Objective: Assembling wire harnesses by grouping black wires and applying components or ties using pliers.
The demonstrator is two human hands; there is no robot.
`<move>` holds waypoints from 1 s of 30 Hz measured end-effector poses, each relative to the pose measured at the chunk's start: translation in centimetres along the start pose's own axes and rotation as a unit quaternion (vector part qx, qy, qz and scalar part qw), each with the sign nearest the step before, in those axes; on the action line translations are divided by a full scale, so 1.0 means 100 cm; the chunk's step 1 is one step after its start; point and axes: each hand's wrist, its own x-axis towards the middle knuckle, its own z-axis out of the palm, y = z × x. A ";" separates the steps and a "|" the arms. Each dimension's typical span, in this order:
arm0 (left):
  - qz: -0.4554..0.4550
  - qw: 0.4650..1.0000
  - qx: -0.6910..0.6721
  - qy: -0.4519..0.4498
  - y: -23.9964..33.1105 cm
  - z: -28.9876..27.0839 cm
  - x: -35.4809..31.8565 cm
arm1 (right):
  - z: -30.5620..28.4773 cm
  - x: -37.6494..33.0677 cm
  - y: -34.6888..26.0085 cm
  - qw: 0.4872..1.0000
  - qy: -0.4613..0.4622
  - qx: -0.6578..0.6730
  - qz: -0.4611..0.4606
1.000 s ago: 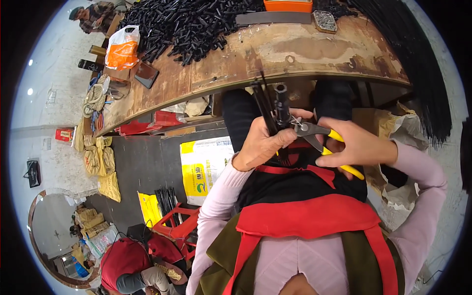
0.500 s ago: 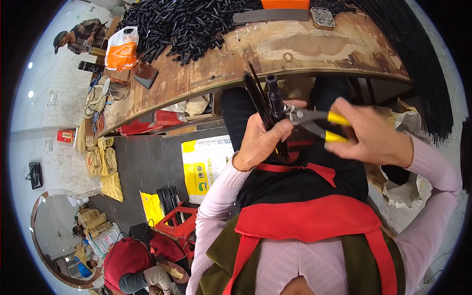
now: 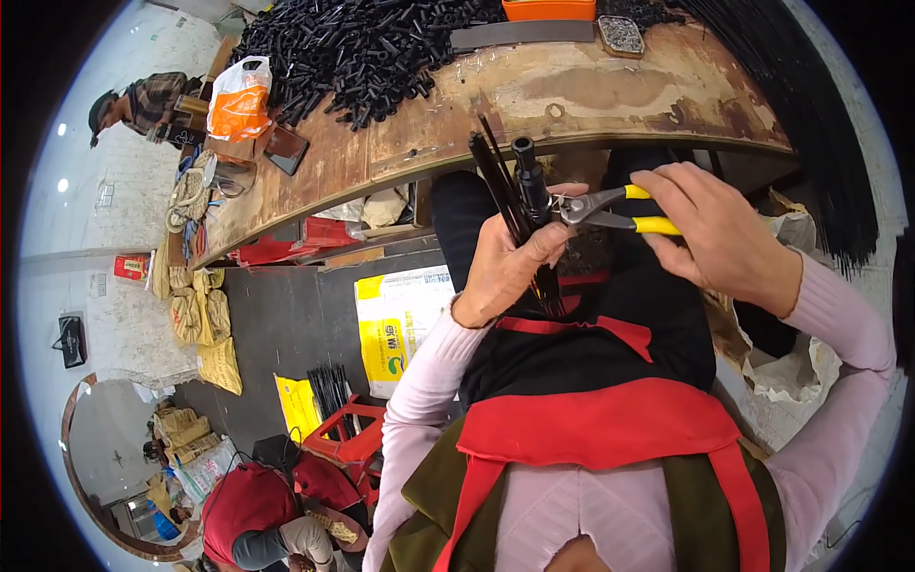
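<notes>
Above the lap (image 3: 658, 324), near the front edge of a worn wooden bench (image 3: 610, 105), I see the left hand (image 3: 510, 267) closed around a black stepped tube (image 3: 528, 176) and thin black rods (image 3: 494, 181), its thumb (image 3: 549, 240) close to the tool. The right hand (image 3: 713, 229) curls loosely on yellow-handled pliers (image 3: 612, 220), handles spread, head touching or just beside the tube; metal bits (image 3: 557, 202) there are too small to identify. I judge that an uneven squeeze could slip and nip that thumb, or a slackening left grip could let the rods splay.
</notes>
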 end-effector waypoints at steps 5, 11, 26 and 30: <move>-0.001 0.999 -0.004 -0.031 0.000 -0.008 0.000 | -0.028 0.018 -0.008 0.647 -0.378 0.550 0.368; 0.016 1.000 -0.006 -0.021 -0.003 -0.008 -0.002 | -0.016 0.010 -0.008 0.858 -0.271 0.339 0.274; 0.008 0.998 -0.024 -0.058 -0.003 -0.010 -0.008 | -0.003 0.014 -0.007 0.586 -0.400 0.586 0.392; 0.000 0.996 -0.042 -0.077 0.000 -0.007 -0.012 | -0.008 0.017 -0.006 0.535 -0.445 0.581 0.422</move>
